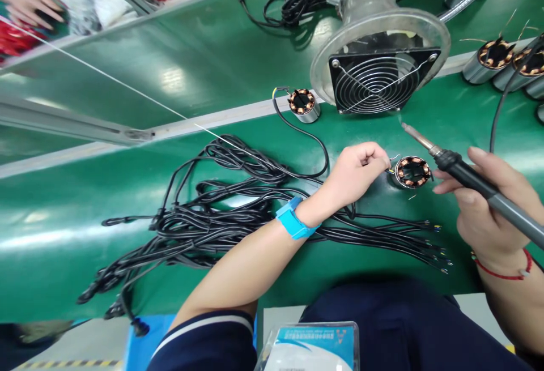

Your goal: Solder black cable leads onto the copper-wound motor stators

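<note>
My left hand (359, 170), with a blue wristband, pinches the thin wire ends of a black cable beside a motor stator (411, 172). This stator is a metal cylinder with copper windings, standing on the green bench. My right hand (493, 201) grips a soldering iron (463, 170), its tip up and left of the stator, apart from it, with a wisp of smoke near it. Fingertips of my right hand are close to the stator's right side; whether they touch it I cannot tell.
A fume extractor with a fan grille (376, 85) hangs just beyond the stator. Bundled black cables (204, 218) cover the bench's left middle. Another stator (304, 106) with a cable stands behind; several more (488, 62) line the right. Another person's hand (32, 5) shows at upper left.
</note>
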